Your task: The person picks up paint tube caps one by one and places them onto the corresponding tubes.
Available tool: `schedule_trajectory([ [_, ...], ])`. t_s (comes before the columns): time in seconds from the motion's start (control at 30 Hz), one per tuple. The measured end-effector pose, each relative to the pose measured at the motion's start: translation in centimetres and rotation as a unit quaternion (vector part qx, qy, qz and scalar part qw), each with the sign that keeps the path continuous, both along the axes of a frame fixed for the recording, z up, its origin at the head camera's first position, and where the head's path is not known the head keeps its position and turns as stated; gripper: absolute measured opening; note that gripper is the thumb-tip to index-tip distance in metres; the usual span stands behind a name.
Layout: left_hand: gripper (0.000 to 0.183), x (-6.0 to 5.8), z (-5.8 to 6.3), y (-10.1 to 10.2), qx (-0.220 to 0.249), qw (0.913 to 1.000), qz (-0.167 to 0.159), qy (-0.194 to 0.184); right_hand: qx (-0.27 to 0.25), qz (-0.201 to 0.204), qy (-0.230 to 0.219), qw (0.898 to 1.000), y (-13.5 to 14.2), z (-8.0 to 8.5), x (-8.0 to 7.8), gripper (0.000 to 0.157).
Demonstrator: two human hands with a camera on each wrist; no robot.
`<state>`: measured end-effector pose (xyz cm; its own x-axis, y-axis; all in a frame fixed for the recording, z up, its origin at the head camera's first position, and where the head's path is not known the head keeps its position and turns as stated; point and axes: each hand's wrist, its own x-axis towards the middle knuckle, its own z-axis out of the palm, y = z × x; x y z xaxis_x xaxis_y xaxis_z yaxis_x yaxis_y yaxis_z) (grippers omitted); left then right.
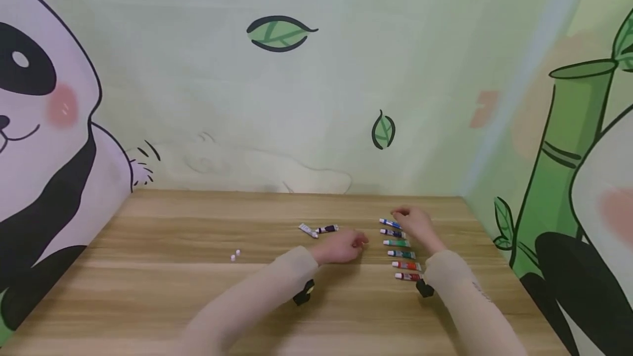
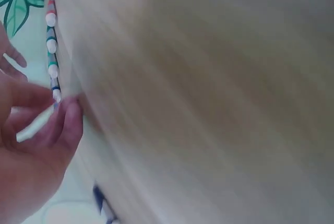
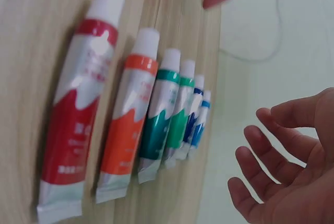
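Note:
My right hand is beside the far end of a column of small paint tubes, its fingers loosely bent and holding nothing. Nearest it is the blue tube. Below that come a dark blue tube, a green tube, a teal tube, an orange tube and a dark red tube, white caps pointing left. To the left of the column, my left hand hovers low over the table, fingers relaxed, with nothing visible in its grasp. In the left wrist view, its fingers overlap the far caps.
Left of my left hand lie a whitish tube and a black-labelled tube, nearly touching. Farther left, two small white caps sit on the wooden table. A wall printed with pandas, leaves and bamboo encloses the back and sides.

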<state>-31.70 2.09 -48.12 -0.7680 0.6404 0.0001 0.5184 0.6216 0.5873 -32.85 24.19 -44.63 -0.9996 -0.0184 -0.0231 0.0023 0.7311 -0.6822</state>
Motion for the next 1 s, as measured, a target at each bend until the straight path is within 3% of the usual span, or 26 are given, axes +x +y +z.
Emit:
schedule_trajectory([
  [0.2, 0.019, 0.7, 1.1, -3.0, -0.056, 0.9879, -0.122, 0.077, 0.023, 0.04, 0.066, 0.997, -1.0, 0.9, 0.4, 0.03],
  [0.3, 0.017, 1.5, 1.5, -4.8, -0.06, 0.9806, -0.16, 0.097, 0.034, 0.065, 0.085, 0.994, -1.6, 1.0, 0.7, 0.027],
  [0.37, 0.017, 2.2, 1.8, -6.2, -0.058, 0.9798, -0.167, 0.093, 0.037, 0.08, 0.09, 0.992, -2.0, 1.1, 0.9, 0.026],
  [0.57, 0.019, 3.6, 2.6, -11.2, -0.042, 0.9882, -0.138, 0.053, 0.024, 0.106, 0.085, 0.99, -3.4, 0.9, 1.6, 0.023],
  [0.73, 0.017, 3.9, 3.4, -15.9, -0.021, 0.9933, -0.101, 0.052, 0.031, 0.134, 0.097, 0.986, -4.0, 0.3, 1.6, 0.019],
  [1.0, 0.017, 4.7, 5.9, -22.9, -0.01, 0.9974, -0.045, 0.056, 0.043, 0.154, 0.085, 0.983, -5.7, 0.8, 1.0, 0.02],
])
